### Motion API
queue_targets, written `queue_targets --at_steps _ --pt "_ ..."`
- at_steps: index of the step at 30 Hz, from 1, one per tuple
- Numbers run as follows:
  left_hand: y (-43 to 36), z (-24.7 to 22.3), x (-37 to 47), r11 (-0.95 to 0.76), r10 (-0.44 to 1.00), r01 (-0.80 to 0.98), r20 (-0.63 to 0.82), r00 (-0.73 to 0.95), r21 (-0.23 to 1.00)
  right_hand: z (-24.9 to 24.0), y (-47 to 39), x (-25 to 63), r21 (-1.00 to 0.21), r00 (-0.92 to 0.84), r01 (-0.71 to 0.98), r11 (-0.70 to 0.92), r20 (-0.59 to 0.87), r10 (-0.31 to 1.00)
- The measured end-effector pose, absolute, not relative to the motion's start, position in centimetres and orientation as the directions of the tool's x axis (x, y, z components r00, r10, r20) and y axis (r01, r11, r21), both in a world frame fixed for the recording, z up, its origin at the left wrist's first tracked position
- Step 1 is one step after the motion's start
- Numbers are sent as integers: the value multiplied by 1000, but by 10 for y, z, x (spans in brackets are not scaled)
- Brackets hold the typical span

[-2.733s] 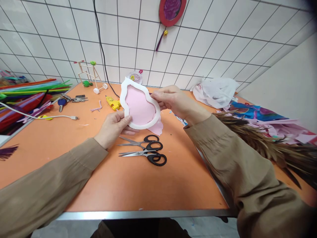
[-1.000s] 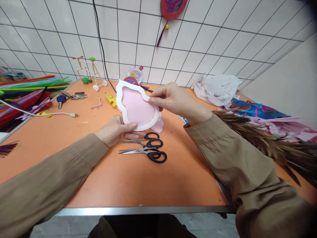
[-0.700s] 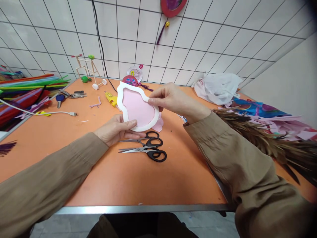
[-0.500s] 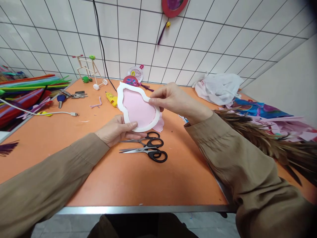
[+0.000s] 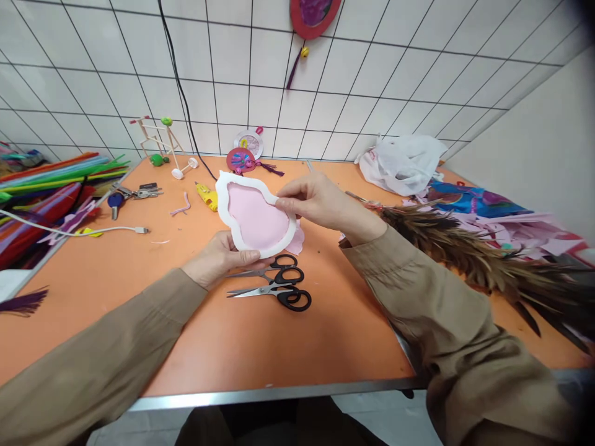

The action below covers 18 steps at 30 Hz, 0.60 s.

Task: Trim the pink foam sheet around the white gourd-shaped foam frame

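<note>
Both hands hold up a gourd-shaped craft piece [image 5: 258, 217], a white frame with a pale pink sheet inside it. My left hand [image 5: 220, 257] grips its lower left edge, thumb on the front and fingers behind. My right hand [image 5: 313, 201] pinches the right side of the white border between thumb and fingers. Behind the piece, a bit of pink paper [image 5: 295, 240] pokes out at the lower right. Below it, two pairs of black-handled scissors [image 5: 295, 299] lie on the orange table [image 5: 260, 353], one partly hidden by the piece.
A yellow glue gun [image 5: 207, 197] lies behind the piece, with keys [image 5: 142, 192] and a white cable [image 5: 106, 230] to the left. Colored pipe cleaners [image 5: 60, 170] fill the left side. Brown feathers [image 5: 446, 248] and a white plastic bag [image 5: 400, 162] lie on the right.
The camera view has shifted slightly, so the scene sits a little lower and further left. Both hands keep the same hold on the craft piece.
</note>
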<state>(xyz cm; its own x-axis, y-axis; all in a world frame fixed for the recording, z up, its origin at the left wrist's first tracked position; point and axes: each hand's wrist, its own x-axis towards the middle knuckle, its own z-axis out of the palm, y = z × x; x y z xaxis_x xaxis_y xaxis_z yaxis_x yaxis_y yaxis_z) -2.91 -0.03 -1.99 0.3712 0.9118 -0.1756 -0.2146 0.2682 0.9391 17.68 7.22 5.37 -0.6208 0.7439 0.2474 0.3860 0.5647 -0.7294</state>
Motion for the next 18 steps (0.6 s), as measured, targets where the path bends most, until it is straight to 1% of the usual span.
queue_targets --at_steps 7,15,18 --pt "7 -20 -28 323 890 -202 -224 397 924 45 83 182 -753 -604 372 542 247 758" --pt "16 -12 -31 435 858 -305 -289 424 847 37 96 187 -796 -602 368 480 189 776" --pt "16 -7 -32 467 843 -320 -306 442 824 32 101 188 -841 -594 350 412 141 792"
